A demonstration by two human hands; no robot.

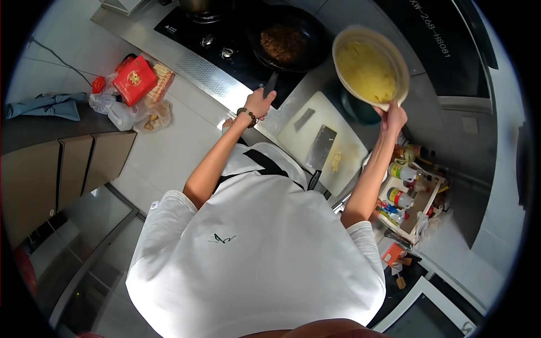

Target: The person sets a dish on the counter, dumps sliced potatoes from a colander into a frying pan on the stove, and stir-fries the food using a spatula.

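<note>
My left hand (259,105) is wrapped round the handle of a black frying pan (311,35) on the gas stove. Brown cooked food (283,45) lies in the pan. On the right, my right hand (393,117) grips the near rim of a pale bowl (403,67), raised and tilted beside the pan. Yellow food pieces (367,70) fill much of this bowl. Below the bowl and pan, a white cutting board (293,127) carries a cleaver (322,147) and small chopped pale bits (336,161).
Another pot (205,7) stands on the stove (186,29). A dark green bowl (360,110) is partly hidden under the raised bowl. Bottles (401,171) fill a rack at the right. A red bag (135,80) and plastic bags lie at the left.
</note>
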